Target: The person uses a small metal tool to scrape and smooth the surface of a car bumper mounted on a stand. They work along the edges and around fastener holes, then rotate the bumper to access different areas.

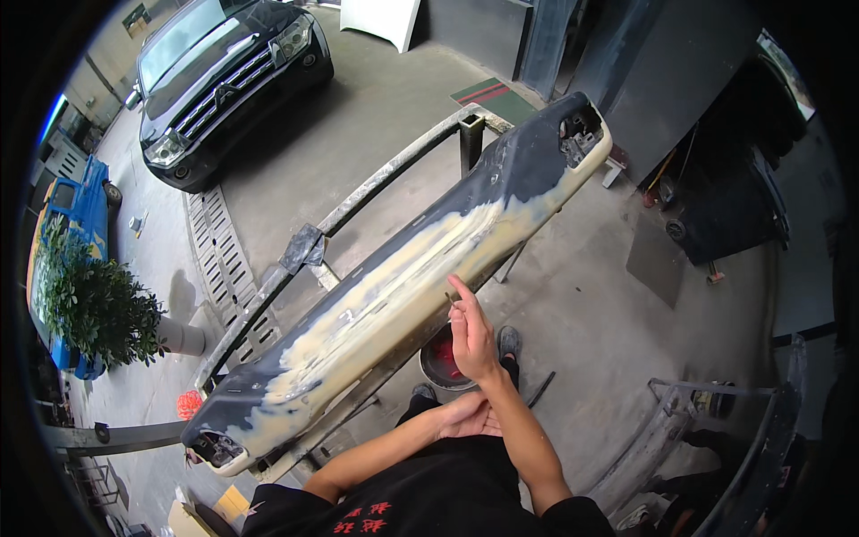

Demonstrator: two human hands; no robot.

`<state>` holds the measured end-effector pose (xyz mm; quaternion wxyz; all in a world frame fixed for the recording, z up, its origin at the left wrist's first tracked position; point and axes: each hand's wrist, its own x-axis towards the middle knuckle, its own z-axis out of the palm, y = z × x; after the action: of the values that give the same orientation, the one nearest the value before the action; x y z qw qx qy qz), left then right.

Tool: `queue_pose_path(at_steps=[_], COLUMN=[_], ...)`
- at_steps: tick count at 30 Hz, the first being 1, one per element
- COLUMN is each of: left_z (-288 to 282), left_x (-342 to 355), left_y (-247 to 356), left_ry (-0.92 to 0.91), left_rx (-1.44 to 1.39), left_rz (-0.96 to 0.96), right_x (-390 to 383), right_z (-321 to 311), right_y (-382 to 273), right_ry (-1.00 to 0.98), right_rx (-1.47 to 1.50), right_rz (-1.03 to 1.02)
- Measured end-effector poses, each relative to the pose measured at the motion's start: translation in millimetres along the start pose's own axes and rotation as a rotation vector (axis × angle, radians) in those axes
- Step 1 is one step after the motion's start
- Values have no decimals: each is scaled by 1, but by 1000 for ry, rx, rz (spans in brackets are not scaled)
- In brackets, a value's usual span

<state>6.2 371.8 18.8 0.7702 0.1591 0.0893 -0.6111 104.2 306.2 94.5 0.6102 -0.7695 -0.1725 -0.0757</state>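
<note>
A long dark bumper (438,234) lies slantwise before me, with cream and whitish filler patches spread over its middle. My right hand (472,338) is raised at its near edge, the index finger stretched toward the cream surface. Between that finger and the thumb shows a thin dark sliver, too small to name. Lower down, my left hand (467,415) rests palm up in front of my body, beside the right forearm, with loosely curled fingers and nothing visible in it. Part of its fingers is hidden by the right forearm.
A metal stand (394,176) carries the bumper; a dark folded pad (304,247) sits on its rail. Below is a bucket (441,362) with reddish contents. A black car (237,85), a potted plant (94,300), a wheeled bin (729,210) and a frame (662,430) stand around.
</note>
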Motion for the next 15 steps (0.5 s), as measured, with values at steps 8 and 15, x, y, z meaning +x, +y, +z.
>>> queue_pose_path(at_steps=[8, 15], left_z=[23, 41], left_x=[-23, 1], left_y=[47, 52], left_ry=[184, 248], left_rx=[265, 450], left_rz=[119, 96], right_x=[81, 72], right_z=[-35, -70], right_y=[67, 62], right_ry=[429, 499], right_rx=[1063, 921], right_rz=[163, 105])
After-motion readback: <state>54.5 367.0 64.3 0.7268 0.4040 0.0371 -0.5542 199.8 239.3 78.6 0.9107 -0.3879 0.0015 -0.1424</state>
